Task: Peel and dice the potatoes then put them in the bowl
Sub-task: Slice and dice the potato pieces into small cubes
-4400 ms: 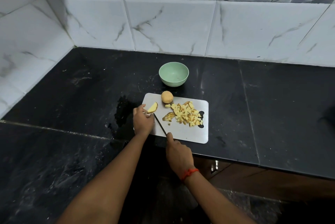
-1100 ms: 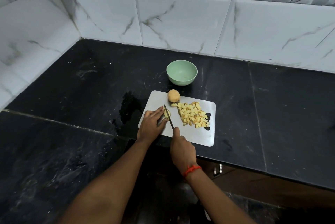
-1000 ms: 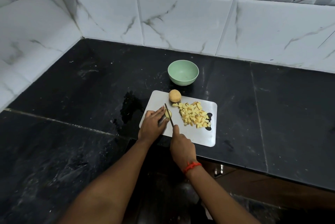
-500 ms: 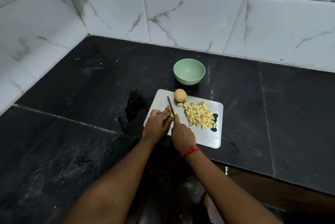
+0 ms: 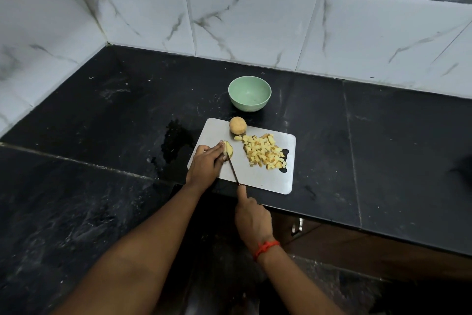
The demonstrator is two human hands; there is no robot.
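Observation:
A steel cutting board [image 5: 263, 179] lies on the black counter. My left hand [image 5: 205, 164] holds a potato piece [image 5: 228, 149] down on the board's left part with its fingertips. My right hand [image 5: 251, 215] grips a knife [image 5: 233, 169] by the handle, forefinger along the spine; the blade tip meets the potato piece. A heap of diced potato [image 5: 264, 152] sits on the board's right half. One whole potato [image 5: 237, 125] rests at the board's far edge. The empty green bowl [image 5: 249, 93] stands just behind the board.
The black stone counter [image 5: 102, 115] runs left into a tiled corner and right along the white marble-pattern wall [image 5: 255, 28]. A wet patch [image 5: 176, 141] lies left of the board. The counter's front edge passes just under the board's near side.
My right hand has drawn back toward me, pulling the knife along the potato piece. My left hand stays pressing the piece. The view shifted slightly.

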